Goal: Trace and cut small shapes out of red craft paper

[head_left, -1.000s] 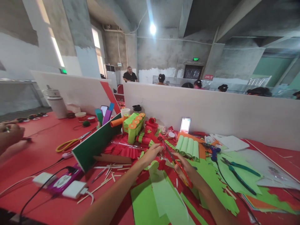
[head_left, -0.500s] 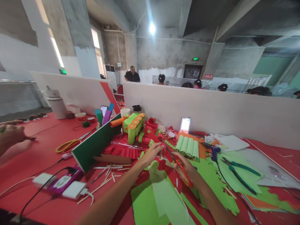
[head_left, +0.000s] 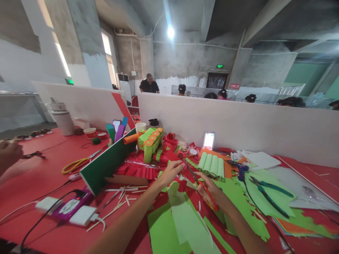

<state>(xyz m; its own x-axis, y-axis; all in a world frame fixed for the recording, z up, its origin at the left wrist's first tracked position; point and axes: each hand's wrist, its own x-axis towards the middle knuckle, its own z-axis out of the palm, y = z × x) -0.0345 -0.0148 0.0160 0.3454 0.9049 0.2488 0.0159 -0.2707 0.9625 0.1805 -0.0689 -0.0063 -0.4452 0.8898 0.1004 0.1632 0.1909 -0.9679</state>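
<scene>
My right hand [head_left: 209, 188] is closed around a pair of scissors [head_left: 209, 194] with red handles. Their dark blades point up and left, the tips close to my left fingertips. My left hand [head_left: 173, 171] is pinched shut on a small red piece [head_left: 181, 155], mostly hidden by the fingers and too small to make out well. Below both hands lie pale green paper [head_left: 182, 215] and a brighter green sheet [head_left: 161, 229]. Just right of the scissors stand several light green paper rolls [head_left: 210, 165], side by side. Beyond my left hand sits a green and orange paper model [head_left: 150, 141].
A dark green board [head_left: 106, 165] stands on edge at left, beside yellow-handled scissors [head_left: 75, 165] and a purple power strip [head_left: 70, 206]. At right lie a blue glue gun [head_left: 241, 172] and green-handled pliers [head_left: 275, 192]. Another person's hand [head_left: 9, 153] is at the far left.
My hands and the scissors stay almost in place. The other person's hand at the far left has shifted left, showing more of a dark object beside it. The view has moved slightly.
</scene>
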